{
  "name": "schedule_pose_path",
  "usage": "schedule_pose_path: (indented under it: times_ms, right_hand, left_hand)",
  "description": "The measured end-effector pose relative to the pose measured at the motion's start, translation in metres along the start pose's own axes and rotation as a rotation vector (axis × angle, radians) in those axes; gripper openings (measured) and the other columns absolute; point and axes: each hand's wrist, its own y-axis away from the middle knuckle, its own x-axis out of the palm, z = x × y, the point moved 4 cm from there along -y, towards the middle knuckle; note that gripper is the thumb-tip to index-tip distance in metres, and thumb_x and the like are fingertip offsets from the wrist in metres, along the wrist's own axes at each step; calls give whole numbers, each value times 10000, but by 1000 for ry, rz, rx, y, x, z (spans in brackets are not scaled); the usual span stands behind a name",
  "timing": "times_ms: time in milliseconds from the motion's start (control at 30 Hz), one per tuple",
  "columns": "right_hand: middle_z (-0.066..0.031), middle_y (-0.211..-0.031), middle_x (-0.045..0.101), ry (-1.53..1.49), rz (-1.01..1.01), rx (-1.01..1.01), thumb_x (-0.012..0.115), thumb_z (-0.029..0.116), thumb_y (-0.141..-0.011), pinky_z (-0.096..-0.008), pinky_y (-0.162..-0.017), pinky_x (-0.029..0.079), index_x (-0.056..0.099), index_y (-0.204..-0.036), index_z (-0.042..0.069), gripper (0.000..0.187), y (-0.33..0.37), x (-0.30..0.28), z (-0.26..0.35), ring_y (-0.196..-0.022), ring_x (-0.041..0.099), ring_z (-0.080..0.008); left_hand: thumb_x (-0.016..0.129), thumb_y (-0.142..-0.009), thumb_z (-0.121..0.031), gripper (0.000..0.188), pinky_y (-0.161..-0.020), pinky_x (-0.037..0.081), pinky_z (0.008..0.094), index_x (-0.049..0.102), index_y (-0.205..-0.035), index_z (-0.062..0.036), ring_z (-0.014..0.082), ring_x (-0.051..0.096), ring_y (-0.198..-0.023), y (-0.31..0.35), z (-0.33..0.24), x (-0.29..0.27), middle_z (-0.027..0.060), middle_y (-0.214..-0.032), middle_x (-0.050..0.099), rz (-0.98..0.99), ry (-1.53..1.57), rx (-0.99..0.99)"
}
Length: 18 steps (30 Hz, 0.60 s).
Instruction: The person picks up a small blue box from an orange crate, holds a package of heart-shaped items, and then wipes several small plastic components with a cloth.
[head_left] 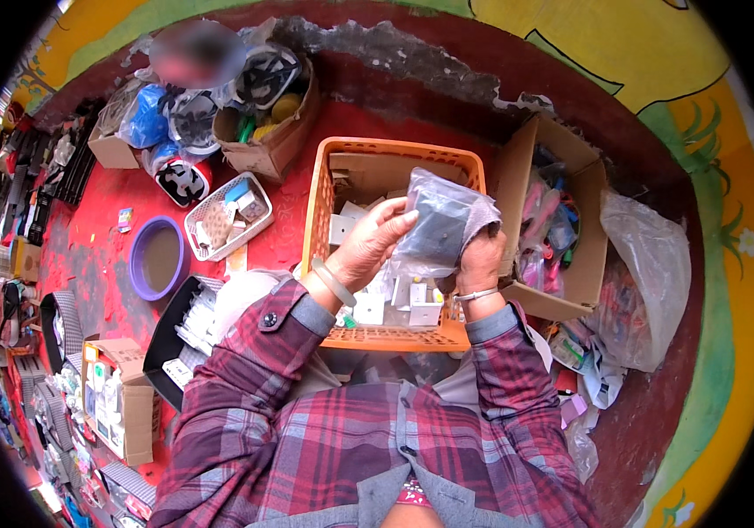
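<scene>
A clear plastic packet (437, 220) with a flat dark item inside is held up over the orange basket (317, 202). My left hand (368, 242) pinches its left edge between thumb and fingers. On the other side, my right hand (481, 262) is closed round a greyish-purple cloth (483, 214), which presses against the packet's right edge. Below the hands, several white box-like pieces (425, 308) lie in the basket, some in clear wrapping. The packet and forearms hide part of the basket's contents.
An open cardboard box (592, 238) of colourful small goods stands right of the basket, beside a clear plastic sack (645, 282). To the left are a white basket (241, 238), a purple basin (137, 264) and a black tray (166, 352). Behind them sits a filled carton (267, 154).
</scene>
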Motion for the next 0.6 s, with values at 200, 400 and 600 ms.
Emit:
schedule_pose_path:
  times_ms: [200, 400, 600]
  right_hand:
    - [-72, -1082, 575, -479, -230, 366, 482, 266, -948, -320, -841, 468, 513, -1156, -9, 346, -6, -4, -16, -949, 567, -203]
    - [-73, -1113, 556, -533, -35, 330, 487, 307, -945, -310, -856, 458, 493, -1193, -14, 405, 10, 23, -12, -989, 545, -190]
    - [-85, -1117, 571, -470, 144, 372, 456, 313, -953, -313, -860, 463, 502, -1184, -17, 405, 22, 32, -1, -995, 561, -193]
  left_hand:
    - [639, -862, -237, 369, -858, 432, 289, 489, -1145, -54, 137, 538, -971, -2, 35, -14, 25, -1023, 564, -25, 51, -71]
    - [648, -837, -115, 379, -892, 418, 292, 507, -1182, -46, 139, 542, -1007, -7, 40, 7, 34, -1091, 583, -16, 116, 97]
    - [623, -833, -37, 373, -928, 413, 303, 515, -1191, -31, 151, 548, -1025, -9, 19, 2, 41, -1105, 592, -100, 165, 246]
